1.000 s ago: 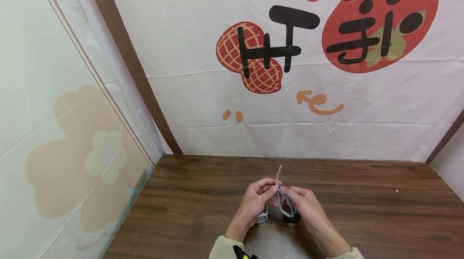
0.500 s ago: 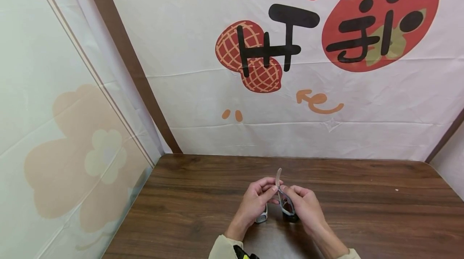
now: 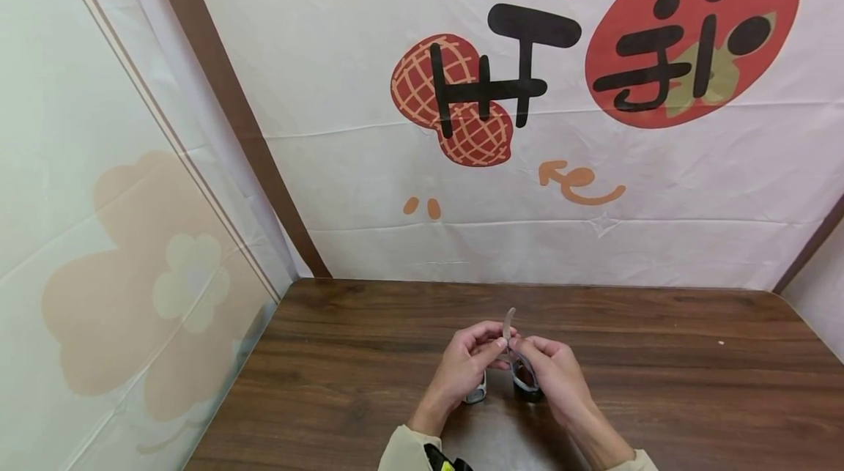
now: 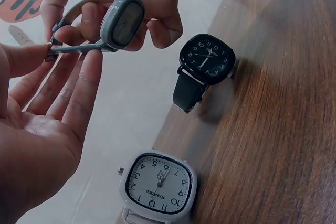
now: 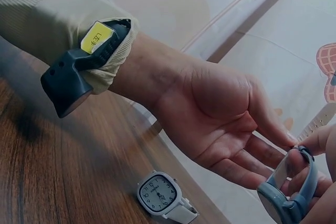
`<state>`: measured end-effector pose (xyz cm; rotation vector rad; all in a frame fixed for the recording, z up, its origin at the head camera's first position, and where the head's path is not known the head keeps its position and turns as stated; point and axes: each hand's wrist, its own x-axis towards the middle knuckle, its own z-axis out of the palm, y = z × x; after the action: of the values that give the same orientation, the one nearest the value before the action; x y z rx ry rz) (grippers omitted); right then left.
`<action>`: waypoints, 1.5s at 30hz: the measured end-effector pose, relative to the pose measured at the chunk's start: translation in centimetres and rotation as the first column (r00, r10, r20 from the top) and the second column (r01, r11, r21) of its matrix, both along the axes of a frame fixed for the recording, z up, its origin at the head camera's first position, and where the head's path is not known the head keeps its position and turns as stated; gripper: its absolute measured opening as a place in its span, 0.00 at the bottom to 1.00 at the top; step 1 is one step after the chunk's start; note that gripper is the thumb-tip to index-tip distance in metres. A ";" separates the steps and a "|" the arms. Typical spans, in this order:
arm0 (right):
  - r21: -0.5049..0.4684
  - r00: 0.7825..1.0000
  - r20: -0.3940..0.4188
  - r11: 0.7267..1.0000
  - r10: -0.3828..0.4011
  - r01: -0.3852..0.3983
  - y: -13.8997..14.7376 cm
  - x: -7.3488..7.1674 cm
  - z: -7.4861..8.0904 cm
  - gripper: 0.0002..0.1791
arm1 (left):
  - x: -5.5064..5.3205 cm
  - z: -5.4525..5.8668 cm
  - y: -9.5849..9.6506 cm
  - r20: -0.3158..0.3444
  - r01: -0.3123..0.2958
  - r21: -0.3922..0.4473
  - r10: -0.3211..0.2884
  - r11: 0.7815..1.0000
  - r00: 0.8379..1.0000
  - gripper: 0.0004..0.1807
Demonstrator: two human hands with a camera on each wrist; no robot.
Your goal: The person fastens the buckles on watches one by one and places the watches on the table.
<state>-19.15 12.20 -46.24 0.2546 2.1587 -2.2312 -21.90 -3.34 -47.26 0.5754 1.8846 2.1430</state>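
Observation:
Both hands hold a grey-blue wristwatch above the table, its strap looped into a ring. My left hand pinches the strap at the buckle between thumb and fingertips. From the other side my right hand grips the strap, with a finger inside the loop in the left wrist view. The strap's free end sticks up past the buckle. Below the hands lie two more watches: a white one with a pale square dial by the left hand, and a black one under the right hand.
The dark wood table meets a printed white cloth backdrop at its far edge. Another cloth panel stands along the left. A tiny white speck lies at the right. A black wrist device sits on the left sleeve.
The strap's free end drops slightly and less of it shows above the fingers. Both hands stay in nearly the same place and keep their hold on the watch.

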 end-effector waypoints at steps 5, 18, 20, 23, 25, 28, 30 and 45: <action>-0.010 1.000 0.007 1.000 -0.002 0.002 -0.2 -0.1 -0.1 0.13 | 0.0 -0.1 0.0 -0.007 0.007 -0.003 -0.007 1.000 1.000 0.15; -0.020 0.999 0.018 0.999 -0.037 0.037 -0.4 0.0 0.1 0.11 | 0.0 -0.1 0.0 -0.026 0.027 -0.011 -0.027 1.000 0.999 0.15; -0.026 0.999 0.017 0.999 -0.044 0.045 -0.4 0.0 0.2 0.10 | -0.1 -0.1 0.0 -0.026 0.031 -0.012 -0.031 0.999 0.999 0.15; -0.033 0.998 0.022 0.998 -0.057 0.058 -0.4 0.1 0.2 0.10 | -0.1 -0.2 0.0 -0.034 0.036 -0.009 -0.036 0.999 0.999 0.15; -0.032 0.998 0.025 0.997 -0.065 0.066 -0.4 0.1 0.2 0.10 | -0.1 -0.2 0.0 -0.045 0.040 0.001 -0.040 0.999 0.998 0.15; -0.030 0.997 0.022 0.996 -0.081 0.081 -0.4 0.1 0.1 0.10 | -0.1 -0.2 0.1 -0.055 0.046 0.010 -0.045 0.999 0.997 0.16; -0.029 0.995 0.014 0.995 -0.095 0.095 -0.4 0.0 0.0 0.09 | 0.0 -0.2 0.2 -0.067 0.040 -0.001 -0.040 0.999 0.997 0.17; 0.036 0.983 -0.045 0.983 -0.180 0.182 -0.1 -0.1 -0.3 0.07 | 0.8 0.2 1.0 -0.267 -0.064 -0.205 0.007 0.977 0.964 0.23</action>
<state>-19.23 12.12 -46.51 0.4268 2.2892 -2.3060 -21.15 -2.33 -47.06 0.8212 2.2446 1.9293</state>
